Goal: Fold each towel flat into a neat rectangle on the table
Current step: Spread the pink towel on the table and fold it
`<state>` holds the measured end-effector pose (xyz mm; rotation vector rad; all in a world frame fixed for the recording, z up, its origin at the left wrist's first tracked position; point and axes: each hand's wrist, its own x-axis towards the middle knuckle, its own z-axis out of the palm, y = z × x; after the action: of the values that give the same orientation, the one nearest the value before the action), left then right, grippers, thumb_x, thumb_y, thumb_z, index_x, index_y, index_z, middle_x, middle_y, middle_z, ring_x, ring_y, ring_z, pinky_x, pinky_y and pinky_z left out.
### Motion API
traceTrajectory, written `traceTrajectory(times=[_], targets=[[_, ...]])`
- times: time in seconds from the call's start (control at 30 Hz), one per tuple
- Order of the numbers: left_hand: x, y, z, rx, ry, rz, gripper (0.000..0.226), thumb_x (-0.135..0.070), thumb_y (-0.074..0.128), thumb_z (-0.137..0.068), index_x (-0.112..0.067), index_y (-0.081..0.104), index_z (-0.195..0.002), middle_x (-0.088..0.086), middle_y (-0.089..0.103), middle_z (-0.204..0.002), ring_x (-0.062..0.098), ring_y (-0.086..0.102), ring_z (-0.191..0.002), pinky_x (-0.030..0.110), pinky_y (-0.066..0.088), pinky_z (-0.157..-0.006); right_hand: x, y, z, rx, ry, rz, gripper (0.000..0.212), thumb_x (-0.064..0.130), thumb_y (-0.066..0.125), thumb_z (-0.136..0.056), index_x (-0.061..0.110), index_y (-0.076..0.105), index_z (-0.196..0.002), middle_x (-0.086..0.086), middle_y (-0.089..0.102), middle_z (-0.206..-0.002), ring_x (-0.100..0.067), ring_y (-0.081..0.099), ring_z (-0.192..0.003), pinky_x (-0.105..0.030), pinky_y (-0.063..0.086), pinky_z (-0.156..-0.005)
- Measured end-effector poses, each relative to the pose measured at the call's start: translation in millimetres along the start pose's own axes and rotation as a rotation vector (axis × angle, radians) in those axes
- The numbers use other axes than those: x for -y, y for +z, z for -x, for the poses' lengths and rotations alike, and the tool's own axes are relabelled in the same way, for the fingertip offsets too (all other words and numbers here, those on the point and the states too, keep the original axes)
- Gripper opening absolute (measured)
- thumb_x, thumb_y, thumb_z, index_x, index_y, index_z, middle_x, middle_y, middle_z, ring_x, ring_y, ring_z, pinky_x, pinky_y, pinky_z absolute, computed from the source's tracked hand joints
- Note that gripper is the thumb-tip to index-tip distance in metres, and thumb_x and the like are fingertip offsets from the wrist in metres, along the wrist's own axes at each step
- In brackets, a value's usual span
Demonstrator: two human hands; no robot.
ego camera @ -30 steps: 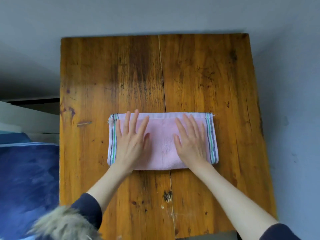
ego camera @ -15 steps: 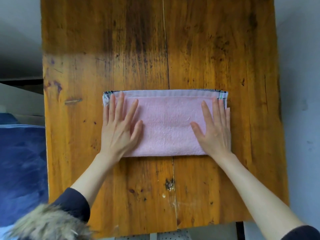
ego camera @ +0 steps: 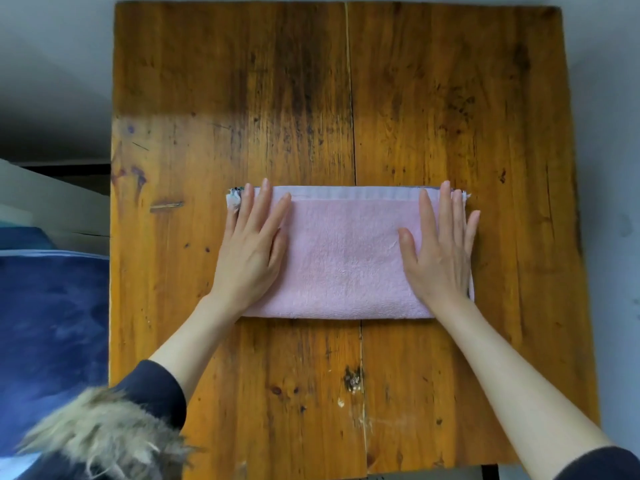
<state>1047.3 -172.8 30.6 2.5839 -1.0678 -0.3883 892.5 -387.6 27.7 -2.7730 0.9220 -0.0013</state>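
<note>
While the smoothing step appears to be in hand, items run thus. Table (ego camera: 433,98): worn orange-brown wooden planks, dark-stained, a seam down the middle. Towel (ego camera: 346,258): pink terry, soft-napped, lying mid-table as a long flat rectangle, paler hem along the far edge. Left hand (ego camera: 251,247) and right hand (ego camera: 440,251): fingers straight and spread, palms pressing the towel's two ends, gripping nothing. Next move likely calls for pinching one end and folding it across to the other.
</note>
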Motion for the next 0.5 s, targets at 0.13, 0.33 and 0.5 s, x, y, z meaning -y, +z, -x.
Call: traceTrajectory(times=[0.13, 0.33, 0.5], targets=[[3.1, -12.4, 30.5, -0.197, -0.112, 0.077, 0.046, 0.0, 0.047, -0.09, -0.002, 0.042, -0.136, 0.022, 0.035, -0.145, 0.038, 0.028, -0.138, 0.049, 0.024, -0.112, 43.2, -4.4, 25.3, 0.026, -0.128, -0.052, 0.058, 0.041, 0.028, -0.096, 0.018, 0.017, -0.147, -0.008, 0.008, -0.156, -0.024, 0.002, -0.144, -0.049, -0.006, -0.115], [15.8, -21.1, 36.2, -0.232, -0.67, 0.127, 0.027, -0.032, 0.051, -0.092, -0.012, 0.058, -0.109, 0.012, 0.054, -0.111, 0.031, 0.043, -0.105, 0.042, 0.03, -0.088, 91.3, 10.5, 32.8, 0.13, -0.145, -0.028, 0.06, 0.047, 0.028, -0.094, 0.024, 0.017, -0.148, -0.003, 0.001, -0.155, -0.022, -0.001, -0.144, -0.054, -0.008, -0.113], [17.3, -16.2, 27.5, -0.133, -0.689, 0.144, 0.03, -0.041, 0.056, -0.088, -0.015, 0.058, -0.103, 0.008, 0.052, -0.109, 0.029, 0.041, -0.105, 0.037, 0.024, -0.083, 93.5, 24.1, 33.9, 0.161, -0.105, 0.08, 0.061, 0.051, 0.018, -0.094, 0.025, 0.011, -0.149, -0.005, 0.006, -0.158, -0.025, 0.002, -0.146, -0.055, -0.003, -0.115]])
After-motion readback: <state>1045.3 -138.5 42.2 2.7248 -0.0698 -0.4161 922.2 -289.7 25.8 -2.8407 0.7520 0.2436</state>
